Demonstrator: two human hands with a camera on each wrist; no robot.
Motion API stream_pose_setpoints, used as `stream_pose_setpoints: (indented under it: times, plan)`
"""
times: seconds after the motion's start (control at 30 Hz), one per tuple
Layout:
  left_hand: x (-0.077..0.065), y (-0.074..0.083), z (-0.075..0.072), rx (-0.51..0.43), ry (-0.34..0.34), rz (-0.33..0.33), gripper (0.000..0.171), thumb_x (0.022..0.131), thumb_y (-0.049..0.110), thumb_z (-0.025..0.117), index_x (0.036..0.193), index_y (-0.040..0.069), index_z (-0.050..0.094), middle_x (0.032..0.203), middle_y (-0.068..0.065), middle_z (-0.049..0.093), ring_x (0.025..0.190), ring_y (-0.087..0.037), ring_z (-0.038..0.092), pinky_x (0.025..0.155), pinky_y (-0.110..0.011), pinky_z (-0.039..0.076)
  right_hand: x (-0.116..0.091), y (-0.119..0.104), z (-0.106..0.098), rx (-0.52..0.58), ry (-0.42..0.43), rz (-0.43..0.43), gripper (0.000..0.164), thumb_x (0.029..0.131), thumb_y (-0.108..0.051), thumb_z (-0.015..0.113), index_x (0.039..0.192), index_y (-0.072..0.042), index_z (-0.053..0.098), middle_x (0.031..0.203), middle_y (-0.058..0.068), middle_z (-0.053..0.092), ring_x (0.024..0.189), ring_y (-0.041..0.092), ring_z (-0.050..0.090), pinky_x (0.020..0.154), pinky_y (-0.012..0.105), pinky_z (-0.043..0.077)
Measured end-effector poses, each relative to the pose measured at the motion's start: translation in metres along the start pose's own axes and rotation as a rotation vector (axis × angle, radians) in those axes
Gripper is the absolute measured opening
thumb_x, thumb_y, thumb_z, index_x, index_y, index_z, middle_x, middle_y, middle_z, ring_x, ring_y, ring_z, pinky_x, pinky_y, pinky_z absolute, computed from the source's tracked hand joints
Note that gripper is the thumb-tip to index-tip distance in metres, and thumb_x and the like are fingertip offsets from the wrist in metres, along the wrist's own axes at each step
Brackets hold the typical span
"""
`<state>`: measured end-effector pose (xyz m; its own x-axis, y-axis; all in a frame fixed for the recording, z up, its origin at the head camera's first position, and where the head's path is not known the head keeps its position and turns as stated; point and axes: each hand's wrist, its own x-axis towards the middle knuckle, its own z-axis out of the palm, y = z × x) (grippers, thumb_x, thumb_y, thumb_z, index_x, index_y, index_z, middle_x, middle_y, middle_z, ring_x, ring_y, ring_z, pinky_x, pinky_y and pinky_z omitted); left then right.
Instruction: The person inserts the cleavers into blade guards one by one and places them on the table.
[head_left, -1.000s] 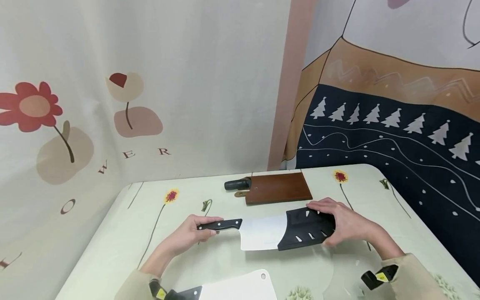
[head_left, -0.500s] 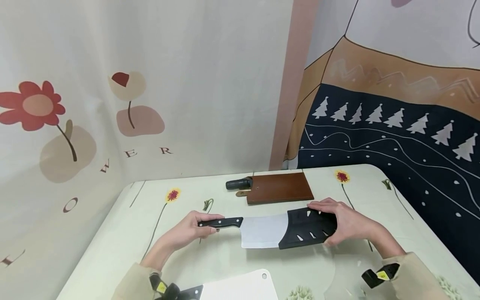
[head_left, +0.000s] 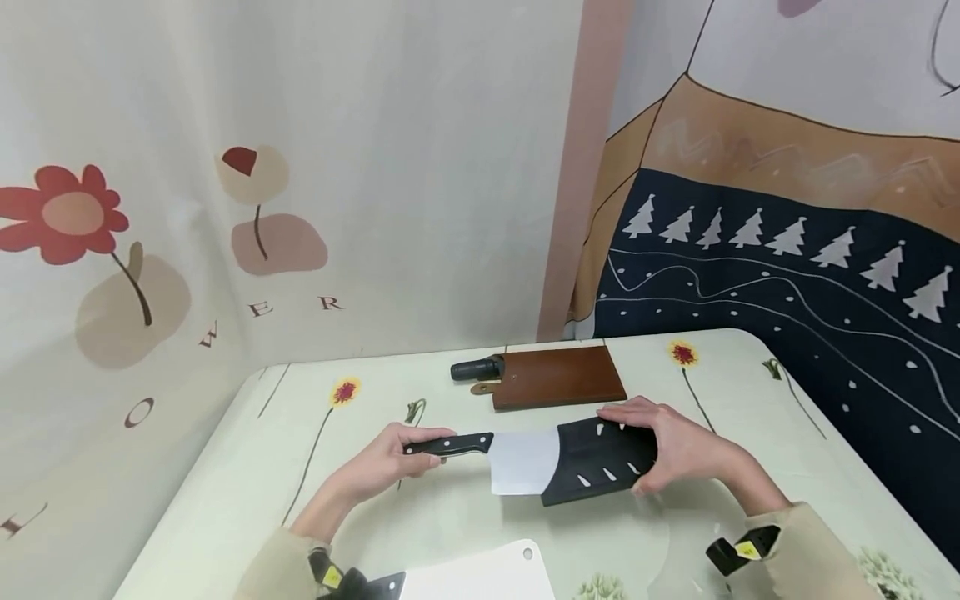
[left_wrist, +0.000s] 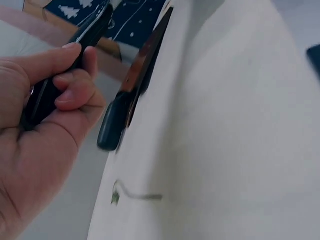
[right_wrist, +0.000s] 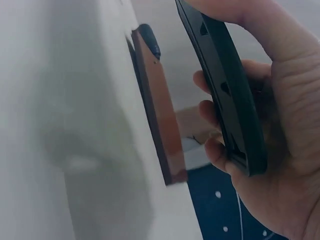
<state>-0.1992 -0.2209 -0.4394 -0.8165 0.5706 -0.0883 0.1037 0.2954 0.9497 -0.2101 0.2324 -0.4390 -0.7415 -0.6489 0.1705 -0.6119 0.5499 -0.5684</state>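
Note:
A cleaver (head_left: 523, 465) is held level above the table between both hands. My left hand (head_left: 382, 462) grips its black riveted handle (left_wrist: 44, 102), thumb on top and fingers curled round beneath. The far part of the blade sits inside a black slotted blade guard (head_left: 600, 458), while the section near the handle is bare. My right hand (head_left: 678, 450) clasps the guard's outer end, with thumb and fingers on opposite edges. In the right wrist view, the guard (right_wrist: 240, 115) fills the space between thumb and fingers.
Toward the back of the table (head_left: 247, 467) lies a brown sheath (head_left: 562, 379) with a black handle (head_left: 474, 369) sticking out on its left. A second cleaver (head_left: 480, 575) with a bare blade lies at the front edge, its handle partly hidden by the left wrist camera.
The right hand has moved left with the guard, which covers more of the blade, so a shorter bare section shows. The left hand has shifted slightly right with the handle.

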Motion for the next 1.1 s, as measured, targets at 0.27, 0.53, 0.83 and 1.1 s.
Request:
stream_pose_setpoints:
  times: [0.27,0.53,0.83,1.1]
  plan:
    - [0.009,0.000,0.021,-0.053,0.048,-0.033,0.042,0.096,0.005,0.067,0.138,0.000,0.063,0.118,-0.025,0.065,0.066,-0.012,0.045,0.060,-0.023,0.040,0.011,-0.003,0.010,0.005,-0.003,0.008,0.096,0.057,-0.032,0.095,0.142,-0.005,0.060,0.139,0.008,0.061,0.122,0.022,0.053,0.095,0.043,0.048]
    - [0.012,0.000,0.032,-0.078,0.094,-0.038,0.044,0.095,0.006,0.070,0.138,-0.002,0.063,0.115,-0.020,0.067,0.061,-0.010,0.041,0.055,-0.020,0.036,0.014,-0.004,0.013,0.005,-0.005,0.072,0.098,0.059,-0.035,0.095,0.144,-0.005,0.058,0.141,0.011,0.059,0.123,0.027,0.052,0.096,0.050,0.047]
    - [0.020,-0.002,0.041,-0.044,0.107,-0.041,0.043,0.095,0.008,0.070,0.136,-0.001,0.064,0.107,-0.016,0.069,0.056,-0.009,0.037,0.051,-0.020,0.032,0.015,-0.003,0.028,0.005,0.043,0.066,0.097,0.057,-0.031,0.095,0.143,-0.005,0.059,0.142,0.009,0.059,0.130,0.032,0.050,0.100,0.054,0.046]
    - [0.029,-0.012,0.044,0.020,0.107,-0.031,0.043,0.094,0.006,0.071,0.136,0.000,0.064,0.102,-0.016,0.070,0.057,-0.008,0.041,0.052,-0.019,0.037,0.014,0.000,0.036,-0.034,0.043,0.080,0.099,0.058,-0.035,0.095,0.144,-0.004,0.057,0.140,0.011,0.060,0.127,0.033,0.050,0.100,0.056,0.045]
